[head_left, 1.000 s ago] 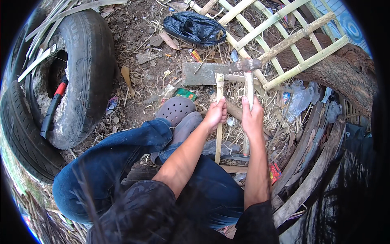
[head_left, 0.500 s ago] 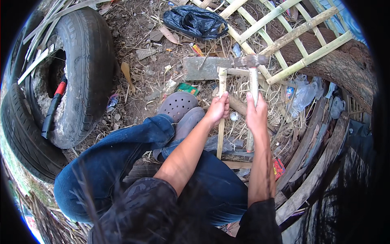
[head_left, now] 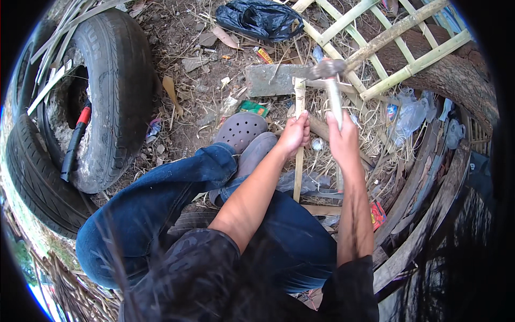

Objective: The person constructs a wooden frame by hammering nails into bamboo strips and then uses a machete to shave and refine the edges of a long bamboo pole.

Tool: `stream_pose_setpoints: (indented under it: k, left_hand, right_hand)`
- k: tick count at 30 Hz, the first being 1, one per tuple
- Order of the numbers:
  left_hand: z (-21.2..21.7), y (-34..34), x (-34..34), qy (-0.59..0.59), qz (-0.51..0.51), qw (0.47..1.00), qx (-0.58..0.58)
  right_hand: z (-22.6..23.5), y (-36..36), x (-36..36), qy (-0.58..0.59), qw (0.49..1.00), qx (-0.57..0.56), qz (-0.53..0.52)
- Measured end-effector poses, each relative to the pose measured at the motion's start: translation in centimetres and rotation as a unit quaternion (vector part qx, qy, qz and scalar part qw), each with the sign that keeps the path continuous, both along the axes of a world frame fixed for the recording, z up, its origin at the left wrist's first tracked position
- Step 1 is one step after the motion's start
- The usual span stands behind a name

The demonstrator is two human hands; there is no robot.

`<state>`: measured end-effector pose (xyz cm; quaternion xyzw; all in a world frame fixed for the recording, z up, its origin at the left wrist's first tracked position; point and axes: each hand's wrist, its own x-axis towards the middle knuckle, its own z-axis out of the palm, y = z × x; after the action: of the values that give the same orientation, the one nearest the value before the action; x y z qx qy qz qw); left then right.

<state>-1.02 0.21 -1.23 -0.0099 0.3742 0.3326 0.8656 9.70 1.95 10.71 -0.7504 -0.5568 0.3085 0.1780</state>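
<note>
My left hand (head_left: 294,134) is closed round an upright bamboo strip (head_left: 299,174), gripping it below its upper end. That end meets another strip running off to the right, beside a grey block (head_left: 273,80). In my right hand (head_left: 344,140) is a hammer (head_left: 335,102), held by its pale handle with the thumb along it. The hammer's head is slightly blurred and hovers just right of the strip's upper end; whether it touches the crossing strip I cannot tell.
A bamboo lattice (head_left: 383,80) lies at the upper right against a log (head_left: 456,75). Old tyres (head_left: 120,96) stand at the left, with a black-and-red tool (head_left: 76,140) on them. A black plastic bag (head_left: 257,21) lies at the top. Curved planks (head_left: 429,214) are at the right.
The hammer's head has swung left, closer to the upper end of the bamboo strip, and its handle now tilts. My left hand keeps its grip. The whole view has shifted slightly.
</note>
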Motion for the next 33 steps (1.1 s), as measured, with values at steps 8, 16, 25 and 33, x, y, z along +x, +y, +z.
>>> stream_pose_setpoints:
  k: [8, 16, 25, 33]
  left_hand:
    - [0.6, 0.5, -0.3, 0.015, -0.008, 1.0, -0.002]
    - [0.5, 0.4, -0.3, 0.005, -0.016, 1.0, 0.009]
    - [0.3, 0.5, -0.4, 0.009, -0.011, 1.0, 0.021]
    - [0.6, 0.7, -0.2, 0.036, -0.012, 0.999, 0.009]
  right_hand:
    - [0.0, 0.6, 1.4, -0.001, 1.0, -0.006, 0.003]
    - [-0.3, 0.2, 2.0, -0.018, 0.999, -0.032, 0.024]
    - [0.5, 0.3, 2.0, 0.001, 1.0, -0.003, 0.02]
    - [-0.7, 0.1, 2.8, 0.06, 0.998, 0.027, -0.011]
